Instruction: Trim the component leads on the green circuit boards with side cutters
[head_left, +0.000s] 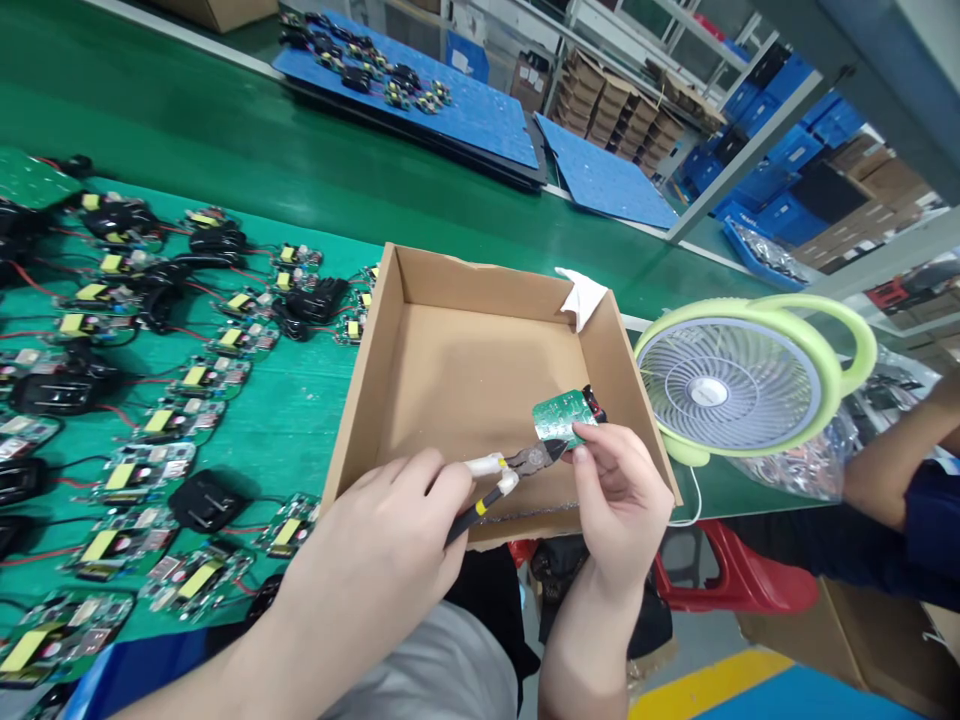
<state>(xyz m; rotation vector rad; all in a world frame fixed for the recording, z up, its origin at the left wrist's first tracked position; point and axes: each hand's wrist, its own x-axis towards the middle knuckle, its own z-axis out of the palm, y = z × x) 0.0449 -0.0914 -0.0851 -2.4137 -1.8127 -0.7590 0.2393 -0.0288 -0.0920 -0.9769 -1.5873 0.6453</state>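
My left hand [405, 530] is closed round the handles of a pair of cutting pliers [529, 460], one handle wrapped in white, the other black and yellow. Their jaws touch the lower edge of a small green circuit board [559, 415]. Between thumb and fingers, my right hand [619, 490] pinches that board at its lower right; its solder side faces up, and a black part with a bit of red shows at its far corner. Both hands are over the near side of a shallow cardboard box [480, 360], whose floor has small clippings along the near edge.
Many circuit boards wired to black plug housings [206, 500] cover the green mat at left. A green fan [712, 385] stands right of the box. Behind lie blue sheets [465, 110] bearing more boards. Another person's arm [896, 460] is at far right, above a red stool [739, 575].
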